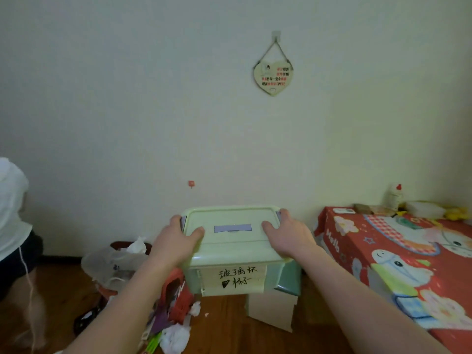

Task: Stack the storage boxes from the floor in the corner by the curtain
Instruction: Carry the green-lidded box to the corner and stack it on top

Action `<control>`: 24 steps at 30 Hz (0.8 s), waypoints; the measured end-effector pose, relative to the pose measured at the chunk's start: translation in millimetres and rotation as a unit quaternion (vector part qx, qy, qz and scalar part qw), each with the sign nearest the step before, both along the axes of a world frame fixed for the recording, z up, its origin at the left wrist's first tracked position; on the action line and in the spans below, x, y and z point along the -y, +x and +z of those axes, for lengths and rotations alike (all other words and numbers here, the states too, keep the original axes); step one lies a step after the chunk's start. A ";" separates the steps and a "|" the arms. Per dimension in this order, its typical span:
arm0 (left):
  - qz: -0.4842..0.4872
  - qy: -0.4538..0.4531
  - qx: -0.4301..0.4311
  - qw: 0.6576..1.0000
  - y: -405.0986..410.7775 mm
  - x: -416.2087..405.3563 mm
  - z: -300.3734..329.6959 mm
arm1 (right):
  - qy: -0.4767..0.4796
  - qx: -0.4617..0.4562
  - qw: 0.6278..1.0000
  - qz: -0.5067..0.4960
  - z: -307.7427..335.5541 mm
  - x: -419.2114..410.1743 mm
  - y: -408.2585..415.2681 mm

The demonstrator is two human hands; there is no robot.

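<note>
Green storage box [231,247] gripped at both sides, left hand [176,242] and right hand [290,236] clamping lid

Smooth pale green plastic storage box [231,241] with paper label [233,278], above glossy wooden floor [222,325]

Heart plaque [273,75] text too small; bystander [12,226] cut off left.

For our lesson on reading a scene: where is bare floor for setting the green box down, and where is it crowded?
Bare wood floor shows between the litter pile and the white carton. Left of it is crowded: the pile and a clear plastic bag. The left hand and right hand grip the green box.
</note>
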State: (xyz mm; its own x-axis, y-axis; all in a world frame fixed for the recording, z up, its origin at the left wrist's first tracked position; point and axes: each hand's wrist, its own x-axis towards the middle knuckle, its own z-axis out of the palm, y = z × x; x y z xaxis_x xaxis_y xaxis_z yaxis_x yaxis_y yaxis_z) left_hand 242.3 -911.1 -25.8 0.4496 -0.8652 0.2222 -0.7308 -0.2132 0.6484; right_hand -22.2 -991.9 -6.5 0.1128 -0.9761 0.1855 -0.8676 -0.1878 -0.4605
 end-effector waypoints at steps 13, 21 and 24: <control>-0.026 -0.025 0.031 0.999 -60.0 18.7 92.7 | -0.054 -0.008 0.998 -0.044 85.3 -8.5 -71.5; -0.108 -0.026 0.013 0.994 -119.9 38.5 112.8 | -0.055 -0.035 0.991 -0.115 114.2 -34.5 -136.5; -0.161 -0.026 0.018 0.986 -143.1 48.3 119.7 | -0.059 -0.036 0.984 -0.164 118.6 -49.9 -160.9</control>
